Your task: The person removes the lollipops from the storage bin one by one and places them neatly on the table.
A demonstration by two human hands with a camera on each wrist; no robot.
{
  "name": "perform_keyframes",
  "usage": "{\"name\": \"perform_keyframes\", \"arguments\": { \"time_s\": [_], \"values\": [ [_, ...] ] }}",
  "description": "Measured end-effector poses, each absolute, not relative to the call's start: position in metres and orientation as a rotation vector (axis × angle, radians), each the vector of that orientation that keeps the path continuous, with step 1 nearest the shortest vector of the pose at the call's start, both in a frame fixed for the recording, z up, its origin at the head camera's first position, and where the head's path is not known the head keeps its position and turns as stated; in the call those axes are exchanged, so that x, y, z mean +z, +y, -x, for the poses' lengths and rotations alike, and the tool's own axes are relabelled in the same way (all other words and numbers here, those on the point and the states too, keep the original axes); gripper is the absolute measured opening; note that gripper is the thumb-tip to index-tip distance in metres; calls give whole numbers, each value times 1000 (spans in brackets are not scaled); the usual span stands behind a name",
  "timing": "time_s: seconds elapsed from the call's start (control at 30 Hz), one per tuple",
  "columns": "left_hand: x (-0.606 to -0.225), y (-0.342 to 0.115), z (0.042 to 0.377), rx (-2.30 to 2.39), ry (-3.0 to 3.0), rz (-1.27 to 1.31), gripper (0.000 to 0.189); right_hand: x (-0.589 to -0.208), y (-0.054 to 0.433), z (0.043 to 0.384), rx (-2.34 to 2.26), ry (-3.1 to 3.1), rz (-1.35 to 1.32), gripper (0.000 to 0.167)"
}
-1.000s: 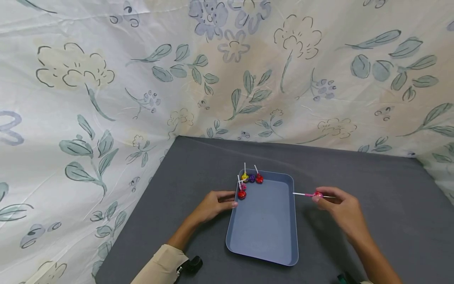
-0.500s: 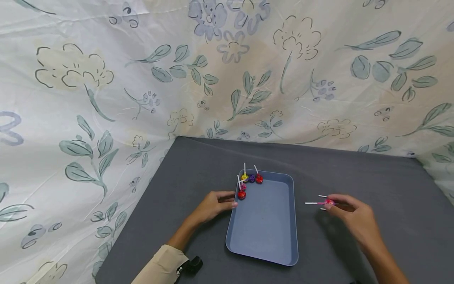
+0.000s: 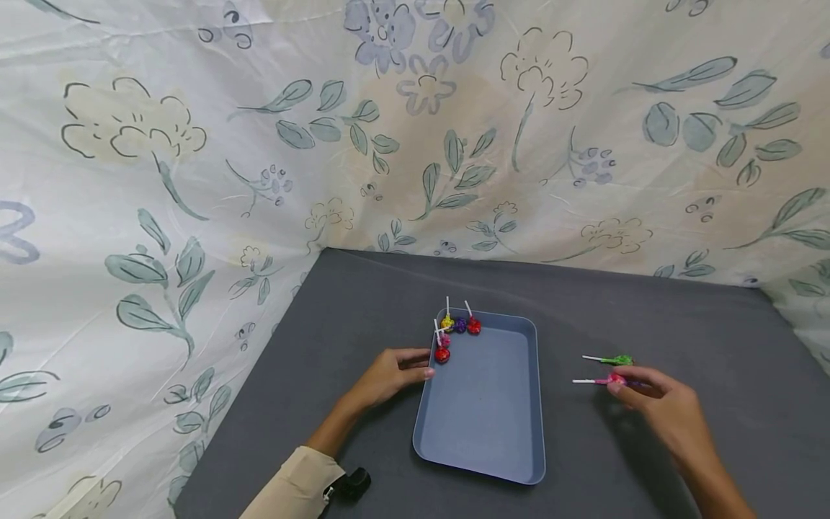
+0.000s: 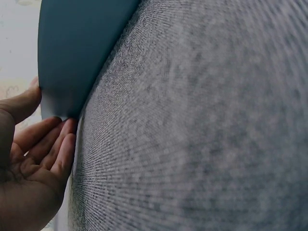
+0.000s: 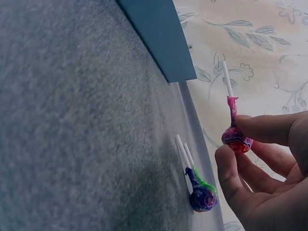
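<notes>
Between thumb and fingers, my right hand (image 3: 664, 411) pinches a pink-wrapped lollipop (image 5: 236, 137) by its candy head, its white stick pointing left in the head view. A green lollipop (image 3: 621, 360) lies on the table just beyond that hand. Beside it is a purple lollipop (image 5: 202, 198), mostly hidden behind the hand in the head view. My left hand (image 3: 392, 377) holds the left side of the blue-grey tray (image 3: 483, 425), thumb at the rim and fingertips against the outer wall. Red lollipops (image 3: 442, 355), a yellow lollipop (image 3: 447, 324), and pink and purple ones sit in the tray's far-left corner.
A dark grey cloth (image 3: 363, 303) covers the table. Floral fabric (image 3: 454, 144) hangs behind and along the left side. Near the left sleeve is a black strap piece (image 3: 355, 484).
My right hand has moved right and nearer to me, away from the tray, with the pink lollipop. The green lollipop has come into view. The left hand and tray stay still.
</notes>
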State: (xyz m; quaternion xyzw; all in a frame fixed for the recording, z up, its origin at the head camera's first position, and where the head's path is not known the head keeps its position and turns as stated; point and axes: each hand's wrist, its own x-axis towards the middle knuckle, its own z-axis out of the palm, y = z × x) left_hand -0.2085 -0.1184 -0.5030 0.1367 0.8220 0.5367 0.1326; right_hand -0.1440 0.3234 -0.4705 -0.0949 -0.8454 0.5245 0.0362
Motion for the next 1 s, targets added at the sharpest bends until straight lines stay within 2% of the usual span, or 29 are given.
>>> {"name": "perform_keyframes", "arguments": {
  "time_s": [0.2,0.6,0.87,1.0],
  "values": [
    [-503,-119,208,1551,2393,-402,52,-475,326,142,1587,-2610,331,37],
    [-506,-119,210,1551,2398,-406,51,-482,338,134,1537,-2659,436,47],
    [-505,-119,210,1566,2389,-403,51,-486,351,128,1531,-2675,439,39],
    [-505,-119,210,1560,2393,-403,51,-487,355,128,1487,-2706,448,40]
  ]
}}
